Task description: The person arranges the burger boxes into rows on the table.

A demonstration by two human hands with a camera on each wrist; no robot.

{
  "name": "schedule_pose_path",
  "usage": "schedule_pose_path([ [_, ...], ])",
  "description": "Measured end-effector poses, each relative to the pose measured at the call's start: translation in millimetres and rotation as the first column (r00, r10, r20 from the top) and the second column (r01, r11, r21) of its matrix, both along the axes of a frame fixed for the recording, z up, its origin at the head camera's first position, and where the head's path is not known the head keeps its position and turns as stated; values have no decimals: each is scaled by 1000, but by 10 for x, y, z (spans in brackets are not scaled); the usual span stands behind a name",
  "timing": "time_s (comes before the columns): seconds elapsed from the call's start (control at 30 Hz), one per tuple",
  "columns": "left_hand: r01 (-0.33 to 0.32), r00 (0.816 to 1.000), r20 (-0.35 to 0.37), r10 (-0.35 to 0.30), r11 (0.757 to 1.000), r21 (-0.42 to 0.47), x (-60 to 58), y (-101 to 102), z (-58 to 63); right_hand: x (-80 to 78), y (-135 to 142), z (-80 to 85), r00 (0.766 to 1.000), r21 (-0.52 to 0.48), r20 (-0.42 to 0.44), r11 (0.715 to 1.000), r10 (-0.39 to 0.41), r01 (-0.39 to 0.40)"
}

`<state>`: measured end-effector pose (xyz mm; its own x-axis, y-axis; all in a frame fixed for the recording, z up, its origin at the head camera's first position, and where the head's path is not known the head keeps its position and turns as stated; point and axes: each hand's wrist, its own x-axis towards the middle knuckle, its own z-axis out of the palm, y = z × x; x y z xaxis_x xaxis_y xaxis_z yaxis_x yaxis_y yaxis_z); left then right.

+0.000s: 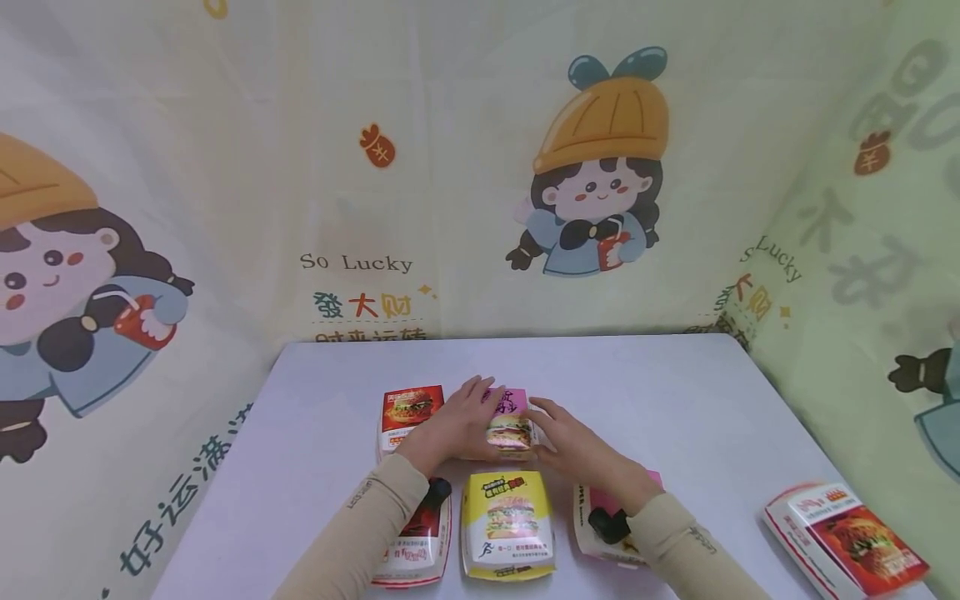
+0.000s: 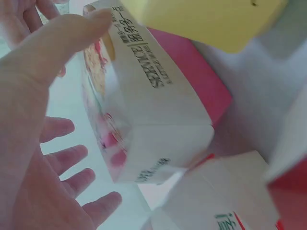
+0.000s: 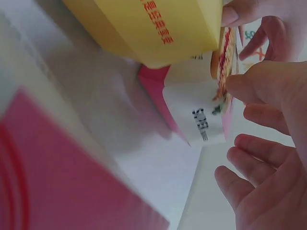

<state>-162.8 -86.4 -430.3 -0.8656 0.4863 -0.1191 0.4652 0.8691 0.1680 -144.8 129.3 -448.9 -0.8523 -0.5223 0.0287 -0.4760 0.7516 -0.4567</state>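
Observation:
A pink-topped burger box (image 1: 513,429) lies in the back row on the table, burger picture up. My left hand (image 1: 459,423) reaches over its left edge, fingers spread and thumb by its near edge. At its right side is my right hand (image 1: 573,446), fingers loosely extended. In the left wrist view, the thumb tip overlaps the white side of the pink-topped box (image 2: 163,91), the other fingers spread beyond. The right wrist view shows the right thumb at the box's (image 3: 192,105) top edge. Neither hand has its fingers curled round the box.
A red burger box (image 1: 408,408) sits left of the pink-topped one. In front are another red box (image 1: 420,546), a yellow box (image 1: 508,521) and a second pink box (image 1: 592,546), partly under my forearms. One more red box (image 1: 855,542) lies tilted at far right. Printed cloth walls surround the table.

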Motion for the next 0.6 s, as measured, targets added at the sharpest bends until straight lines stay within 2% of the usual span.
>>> schedule_pose_path([
  [0.27,0,1000,28,-1,999,46,-24,133,33,44,177,53,997,-3,-74,1000,-30,30],
  [0.6,37,999,0,-37,997,63,-40,331,62,69,433,62,985,-23,-164,998,-57,54],
])
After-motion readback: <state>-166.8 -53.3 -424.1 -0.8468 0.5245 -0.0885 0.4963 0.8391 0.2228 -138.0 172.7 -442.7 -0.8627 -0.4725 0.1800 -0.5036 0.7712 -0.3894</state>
